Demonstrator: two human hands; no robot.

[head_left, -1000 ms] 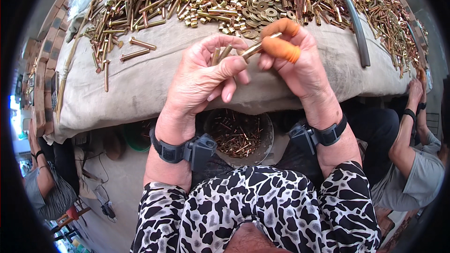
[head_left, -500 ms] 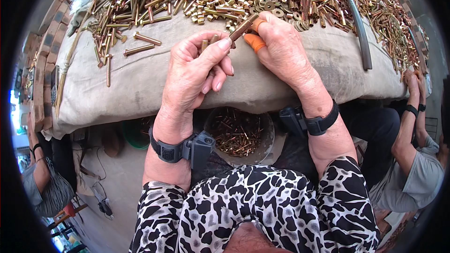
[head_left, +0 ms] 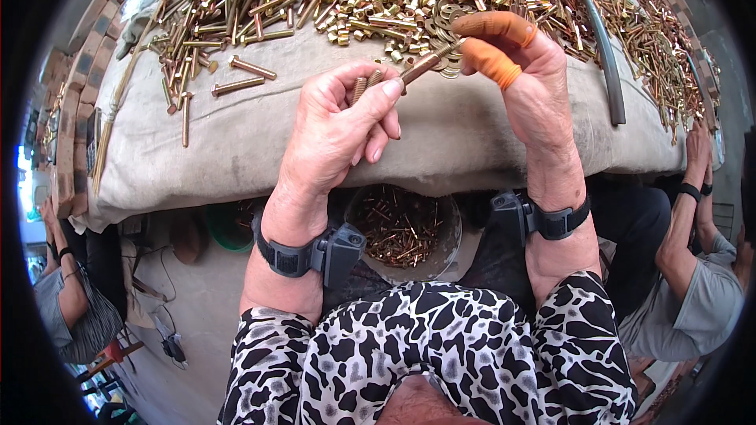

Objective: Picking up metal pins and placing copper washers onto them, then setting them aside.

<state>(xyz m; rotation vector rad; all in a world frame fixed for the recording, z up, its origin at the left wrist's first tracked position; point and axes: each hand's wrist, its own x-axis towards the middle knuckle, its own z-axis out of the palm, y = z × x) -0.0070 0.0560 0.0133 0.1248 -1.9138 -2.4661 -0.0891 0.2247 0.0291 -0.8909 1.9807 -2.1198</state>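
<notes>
My left hand (head_left: 335, 122) is closed around several brass-coloured bolts. One bolt (head_left: 431, 60) sticks out to the right past the thumb, tilted up. Threaded ends of other bolts (head_left: 360, 88) show between the fingers. My right hand (head_left: 531, 79) is at that bolt's far tip, with orange finger covers (head_left: 496, 60) on thumb and index finger. Those two fingers are apart around the tip; whether they touch it I cannot tell. Just behind lie flat washers (head_left: 446, 20) and small metal sleeves (head_left: 344, 31) on the cloth-covered table (head_left: 260, 134).
Loose bolts (head_left: 238, 86) lie at the left of the cloth. A dark bar (head_left: 605, 63) divides the pile from more bolts (head_left: 657, 63) at right. Below the table edge stands a bucket (head_left: 450, 224) with bolts inside. Other people's arms (head_left: 681, 220) show at both sides.
My right hand has drawn right, off the bolt's shaft, and its thumb and index finger have spread. The left hand still grips the bolts, shifted slightly right.
</notes>
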